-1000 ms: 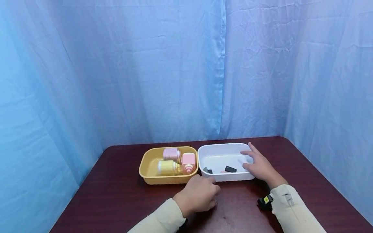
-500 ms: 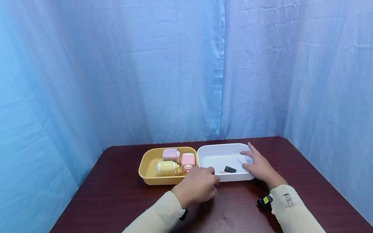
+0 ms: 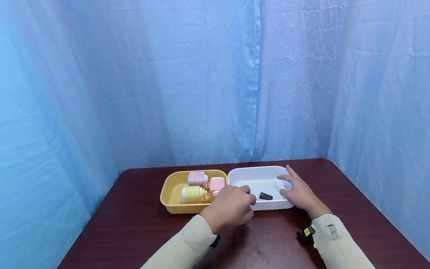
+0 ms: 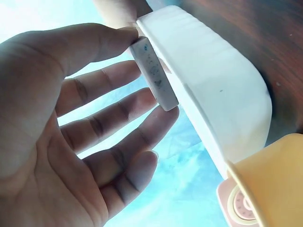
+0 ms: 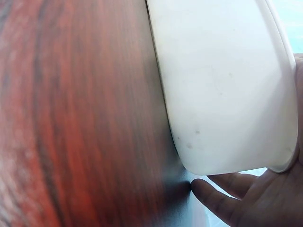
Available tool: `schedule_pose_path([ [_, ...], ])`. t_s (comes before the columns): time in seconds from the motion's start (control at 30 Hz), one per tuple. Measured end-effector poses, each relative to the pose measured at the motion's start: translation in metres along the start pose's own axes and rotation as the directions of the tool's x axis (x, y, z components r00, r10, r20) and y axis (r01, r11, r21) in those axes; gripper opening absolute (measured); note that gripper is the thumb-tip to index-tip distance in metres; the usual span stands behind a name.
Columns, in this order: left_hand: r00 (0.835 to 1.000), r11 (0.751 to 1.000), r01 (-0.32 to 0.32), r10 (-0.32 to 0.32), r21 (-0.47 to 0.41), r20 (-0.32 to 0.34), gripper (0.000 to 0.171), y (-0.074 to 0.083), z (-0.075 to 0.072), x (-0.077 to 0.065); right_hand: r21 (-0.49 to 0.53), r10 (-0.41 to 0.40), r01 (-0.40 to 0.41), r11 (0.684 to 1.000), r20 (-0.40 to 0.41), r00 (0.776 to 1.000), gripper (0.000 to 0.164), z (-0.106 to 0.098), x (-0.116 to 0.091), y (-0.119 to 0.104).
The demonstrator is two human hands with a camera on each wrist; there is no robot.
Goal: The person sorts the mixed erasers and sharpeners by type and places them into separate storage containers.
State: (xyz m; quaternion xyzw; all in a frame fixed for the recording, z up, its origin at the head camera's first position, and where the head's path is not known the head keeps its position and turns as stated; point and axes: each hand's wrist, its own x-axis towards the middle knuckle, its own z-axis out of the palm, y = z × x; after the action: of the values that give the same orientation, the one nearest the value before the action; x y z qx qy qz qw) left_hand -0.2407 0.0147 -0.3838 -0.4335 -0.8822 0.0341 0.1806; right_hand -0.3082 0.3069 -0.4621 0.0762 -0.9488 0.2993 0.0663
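My left hand (image 3: 231, 205) pinches a small pale eraser (image 4: 154, 73) with dark smudges between its thumb and fingertips. That hand is held close to the front edge of the white tray (image 3: 256, 170); the eraser is hidden in the head view. My right hand (image 3: 299, 192) rests at the tray's right end, its fingers spread straight across the rim. From the right wrist, fingers (image 5: 215, 196) of this hand show outside the tray's corner. Inside the tray lies a small black block (image 3: 265, 196), to the left of the right hand.
A yellow tray (image 3: 169, 190) stands directly left of the white one. It holds a yellow toy-like bottle (image 3: 191, 192), a light pink bottle (image 3: 196, 178) and a second pink bottle (image 3: 217, 182). Both trays stand on a dark red wooden table (image 3: 141, 224) with blue curtains (image 3: 201, 82) around it.
My left hand has risen and moved slightly forward, now covering the tray's front left corner and the small dark pieces there. The right hand stays at the rim.
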Motion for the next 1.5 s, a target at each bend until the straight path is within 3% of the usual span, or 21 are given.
schedule_pose_path([
  [0.5, 0.999, 1.000, 0.017, -0.017, 0.011, -0.032, 0.007, -0.003, -0.005, 0.018, 0.009, -0.011, 0.011, 1.000, -0.002, 1.000, 0.051, -0.001, -0.001, -0.003],
  [0.73, 0.997, 0.994, 0.074, -0.074, -0.081, -0.008, 0.012, -0.007, -0.009, 0.025, 0.011, -0.022, 0.022, 1.000, -0.012, 1.000, 0.049, -0.001, 0.000, -0.002],
  [1.1, 0.984, 0.975, 0.164, -0.172, -0.151, -0.042, 0.018, -0.017, -0.008, 0.028, 0.011, -0.037, 0.037, 0.999, -0.014, 0.999, 0.047, 0.000, 0.001, -0.001],
  [1.37, 0.970, 0.959, 0.189, -0.215, -0.210, -0.110, 0.018, -0.023, -0.001, 0.026, 0.010, -0.032, 0.032, 0.999, -0.011, 0.999, 0.046, -0.001, 0.000, -0.002],
  [1.5, 0.953, 0.948, 0.181, -0.235, -0.261, -0.194, 0.017, -0.023, 0.007, 0.025, 0.010, -0.029, 0.029, 1.000, -0.009, 1.000, 0.045, -0.002, 0.000, -0.003],
])
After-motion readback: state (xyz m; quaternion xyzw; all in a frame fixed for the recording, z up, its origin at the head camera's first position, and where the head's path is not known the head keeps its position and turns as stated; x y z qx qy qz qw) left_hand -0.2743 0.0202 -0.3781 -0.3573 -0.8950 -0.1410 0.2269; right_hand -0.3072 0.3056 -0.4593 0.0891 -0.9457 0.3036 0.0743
